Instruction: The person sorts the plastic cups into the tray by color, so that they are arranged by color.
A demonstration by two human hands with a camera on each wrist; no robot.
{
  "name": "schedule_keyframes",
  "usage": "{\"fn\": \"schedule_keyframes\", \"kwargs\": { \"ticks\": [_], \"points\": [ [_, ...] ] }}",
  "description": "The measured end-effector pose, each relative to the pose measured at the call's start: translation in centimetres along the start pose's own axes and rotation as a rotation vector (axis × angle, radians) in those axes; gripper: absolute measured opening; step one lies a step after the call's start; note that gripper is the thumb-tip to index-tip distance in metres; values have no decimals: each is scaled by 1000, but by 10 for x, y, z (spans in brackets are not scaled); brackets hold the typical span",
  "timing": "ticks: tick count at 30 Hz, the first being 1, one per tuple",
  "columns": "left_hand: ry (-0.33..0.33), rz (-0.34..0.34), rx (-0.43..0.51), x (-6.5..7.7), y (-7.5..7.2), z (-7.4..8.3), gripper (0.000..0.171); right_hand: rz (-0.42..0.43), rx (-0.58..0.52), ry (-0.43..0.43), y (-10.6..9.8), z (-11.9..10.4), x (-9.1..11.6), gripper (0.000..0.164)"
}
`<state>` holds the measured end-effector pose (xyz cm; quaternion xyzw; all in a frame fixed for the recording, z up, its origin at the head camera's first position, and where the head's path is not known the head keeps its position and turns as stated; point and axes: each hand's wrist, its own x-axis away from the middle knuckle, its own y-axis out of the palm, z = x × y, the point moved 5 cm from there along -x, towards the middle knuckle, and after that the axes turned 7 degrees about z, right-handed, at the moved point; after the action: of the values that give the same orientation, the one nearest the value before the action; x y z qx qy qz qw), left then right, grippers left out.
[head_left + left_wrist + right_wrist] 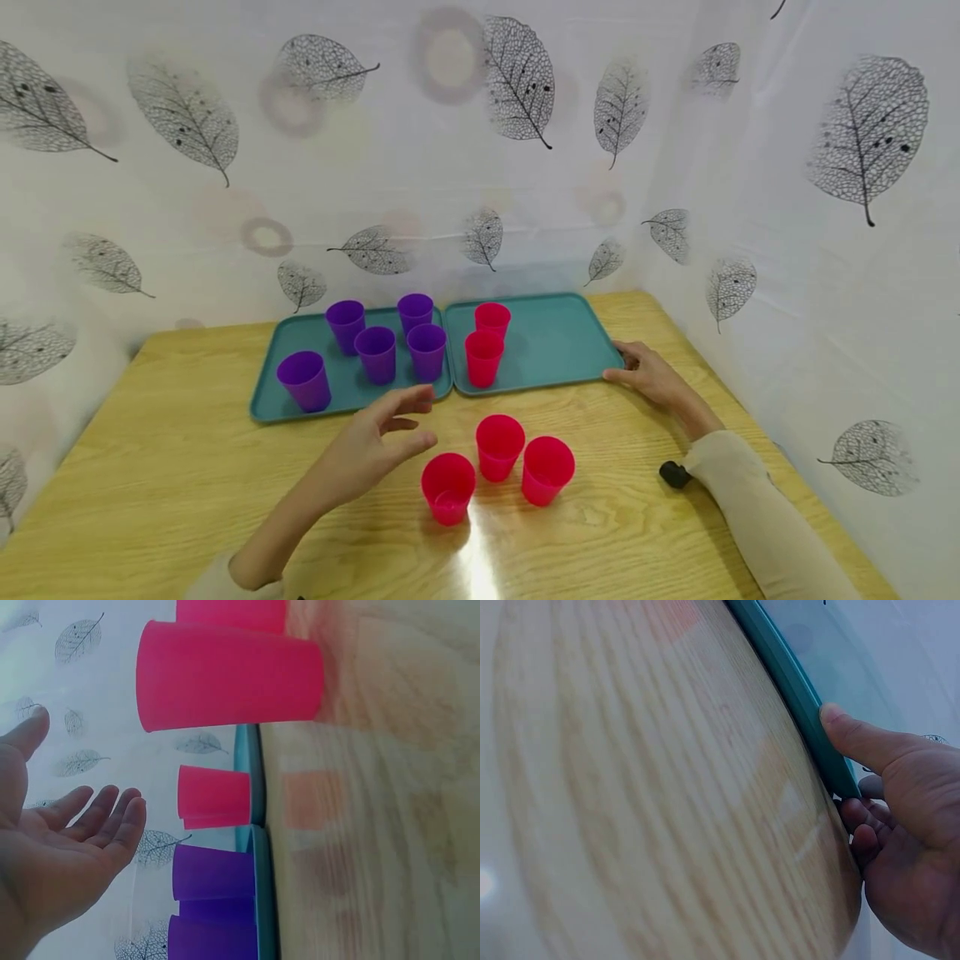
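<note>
My left hand hovers left of the red cups with thumb and fingers apart, holding nothing. In the left wrist view a red cup stands close beside it. Three red cups, among them the nearest cup, stand upright on the table in front of the trays. At the right, my right hand grips the near right corner of the right teal tray, thumb on its front edge and fingers curled at the side. Two red cups stand near that tray's left edge.
Several purple cups stand upright in the left teal tray, which adjoins the right one. Leaf-patterned curtains hang behind and to the right of the wooden table. A small black object is by the right sleeve.
</note>
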<state>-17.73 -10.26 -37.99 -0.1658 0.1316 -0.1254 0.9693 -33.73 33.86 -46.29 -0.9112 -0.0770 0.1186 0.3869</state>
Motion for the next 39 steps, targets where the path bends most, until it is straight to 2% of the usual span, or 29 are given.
{"fn": "schedule_keyframes", "kwargs": {
  "ticks": [3,7,12,19,30,33,39],
  "points": [
    [43,-22,-3,6,4,0,62,-4,5,-1,-1,1,1,77],
    [53,-45,-2,11,9,-4,66,-4,10,0,-2,2,2,78],
    [24,-70,7,17,15,-12,71,-5,14,-9,-1,3,3,77],
    [25,-99,23,22,23,-17,74,8,4,-3,-2,1,4,77],
    [-60,-173,39,27,34,-28,85,7,-28,10,0,3,2,76],
    [-83,-184,36,29,35,-29,86,2,-26,17,1,3,2,77],
    [-87,-201,25,30,35,-29,82,-8,-22,14,1,4,1,77]
  ]
}}
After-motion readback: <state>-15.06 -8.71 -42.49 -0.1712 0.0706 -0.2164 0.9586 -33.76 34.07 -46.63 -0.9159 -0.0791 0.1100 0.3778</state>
